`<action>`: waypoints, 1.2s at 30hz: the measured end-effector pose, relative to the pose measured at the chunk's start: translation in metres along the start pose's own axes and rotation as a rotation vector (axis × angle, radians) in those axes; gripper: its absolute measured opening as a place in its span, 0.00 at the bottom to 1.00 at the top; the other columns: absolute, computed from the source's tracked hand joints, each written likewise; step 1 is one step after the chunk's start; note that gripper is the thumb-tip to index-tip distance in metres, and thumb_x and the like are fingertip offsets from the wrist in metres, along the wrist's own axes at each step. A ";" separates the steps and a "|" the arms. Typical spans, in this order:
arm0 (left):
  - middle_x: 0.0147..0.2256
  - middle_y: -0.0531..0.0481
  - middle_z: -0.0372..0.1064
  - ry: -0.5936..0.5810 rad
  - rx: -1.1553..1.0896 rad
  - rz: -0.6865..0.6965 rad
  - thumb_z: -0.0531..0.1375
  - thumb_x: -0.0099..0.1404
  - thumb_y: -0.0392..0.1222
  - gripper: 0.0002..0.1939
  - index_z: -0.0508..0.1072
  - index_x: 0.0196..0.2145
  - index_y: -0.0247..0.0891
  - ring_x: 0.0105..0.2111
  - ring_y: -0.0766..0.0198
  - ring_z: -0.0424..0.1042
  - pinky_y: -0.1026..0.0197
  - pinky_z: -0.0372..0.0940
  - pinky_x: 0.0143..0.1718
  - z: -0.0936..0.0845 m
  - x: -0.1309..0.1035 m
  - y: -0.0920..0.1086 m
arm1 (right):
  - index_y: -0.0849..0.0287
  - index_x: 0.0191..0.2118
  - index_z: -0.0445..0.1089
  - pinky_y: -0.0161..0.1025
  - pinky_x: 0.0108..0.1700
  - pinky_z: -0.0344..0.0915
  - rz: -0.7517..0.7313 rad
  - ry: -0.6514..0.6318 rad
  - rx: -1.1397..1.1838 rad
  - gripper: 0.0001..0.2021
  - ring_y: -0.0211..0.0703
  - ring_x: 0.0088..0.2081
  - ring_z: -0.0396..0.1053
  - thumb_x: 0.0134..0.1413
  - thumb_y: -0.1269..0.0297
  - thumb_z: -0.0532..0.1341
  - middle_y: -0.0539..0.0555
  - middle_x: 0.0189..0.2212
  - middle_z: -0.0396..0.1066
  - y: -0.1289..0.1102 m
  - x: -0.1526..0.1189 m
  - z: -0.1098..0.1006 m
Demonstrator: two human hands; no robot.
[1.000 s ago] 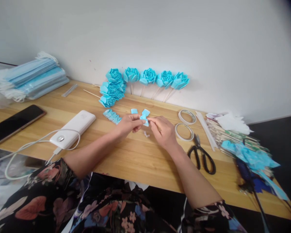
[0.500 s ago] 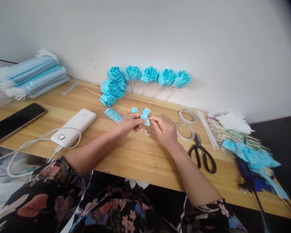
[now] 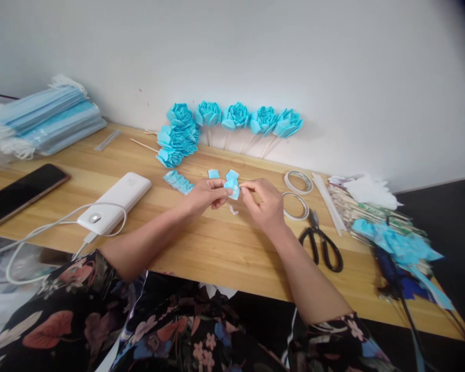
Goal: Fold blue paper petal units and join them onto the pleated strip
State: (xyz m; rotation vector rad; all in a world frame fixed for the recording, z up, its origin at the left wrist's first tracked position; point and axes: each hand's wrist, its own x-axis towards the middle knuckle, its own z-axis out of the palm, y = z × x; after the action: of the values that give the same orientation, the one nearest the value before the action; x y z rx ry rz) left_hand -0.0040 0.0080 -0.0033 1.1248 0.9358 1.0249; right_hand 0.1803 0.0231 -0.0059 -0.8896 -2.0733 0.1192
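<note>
Pinching a blue piece (image 3: 231, 178) between two hands over a wooden table (image 3: 225, 253)

The left hand (image 3: 207, 195) holds the piece, thumb laid over its lower left side and fingers behind. The piece is up off the table, near the middle of the view, with one flap standing upward and another pointing down; a small pale spot shows on its face. The right hand (image 3: 264, 203) is narrow, thumb and forefinger drawn together at the right edge of the piece; whether they grip that edge or something tiny cannot be told.

Just behind the left fingers lies a blue square (image 3: 214, 173), and to the left a row of folded blue pieces (image 3: 178, 182). A small white scrap (image 3: 233, 210) lies below the hands. Farther back, four blue flowers (image 3: 235, 115) on sticks stand against the wall (image 3: 225, 51), with a cluster of similar blooms (image 3: 172, 138) at their left.

Two tape rolls (image 3: 289, 211) lie to the right of the right hand, with black-handled scissors (image 3: 315, 226) beside the nearer one and white strips (image 3: 327, 202) beyond. On the left are a white power bank (image 3: 116, 201), a dark phone (image 3: 23, 194) and a stack of face masks (image 3: 54, 116).
</note>
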 end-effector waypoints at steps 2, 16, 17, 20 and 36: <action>0.15 0.58 0.59 0.007 -0.004 0.002 0.67 0.53 0.48 0.15 0.67 0.23 0.36 0.16 0.75 0.53 0.66 0.48 0.19 0.000 0.000 0.000 | 0.54 0.37 0.74 0.43 0.40 0.68 0.023 -0.006 0.036 0.08 0.44 0.35 0.74 0.64 0.66 0.57 0.53 0.32 0.78 0.000 0.000 -0.001; 0.18 0.58 0.60 0.070 0.170 0.082 0.65 0.57 0.46 0.12 0.69 0.27 0.36 0.19 0.73 0.57 0.66 0.52 0.22 0.001 -0.001 -0.002 | 0.55 0.55 0.67 0.39 0.42 0.70 0.530 -0.150 0.781 0.21 0.39 0.37 0.71 0.55 0.61 0.64 0.50 0.35 0.73 0.006 0.000 0.011; 0.18 0.58 0.60 0.074 0.208 0.101 0.64 0.57 0.45 0.11 0.69 0.26 0.36 0.20 0.72 0.57 0.66 0.52 0.23 0.001 0.000 -0.002 | 0.55 0.54 0.67 0.39 0.42 0.70 0.525 -0.152 0.775 0.20 0.39 0.37 0.71 0.55 0.62 0.63 0.50 0.35 0.72 0.007 0.000 0.011; 0.21 0.56 0.62 0.089 0.292 0.164 0.62 0.59 0.44 0.10 0.71 0.26 0.35 0.23 0.71 0.58 0.66 0.53 0.26 0.002 0.000 -0.001 | 0.55 0.54 0.67 0.39 0.41 0.70 0.493 -0.161 0.737 0.20 0.38 0.36 0.70 0.55 0.62 0.63 0.49 0.33 0.70 0.007 0.000 0.011; 0.25 0.52 0.70 0.069 -0.137 0.045 0.67 0.54 0.42 0.09 0.73 0.26 0.33 0.27 0.68 0.67 0.63 0.62 0.34 0.001 0.002 -0.010 | 0.53 0.54 0.67 0.35 0.32 0.69 0.461 -0.264 0.707 0.20 0.36 0.30 0.68 0.54 0.66 0.61 0.47 0.30 0.66 -0.009 0.003 0.006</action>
State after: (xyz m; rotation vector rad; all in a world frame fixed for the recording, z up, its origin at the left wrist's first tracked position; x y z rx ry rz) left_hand -0.0011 0.0085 -0.0132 1.0057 0.8842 1.1535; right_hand 0.1699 0.0195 -0.0039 -0.9013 -1.8006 1.1879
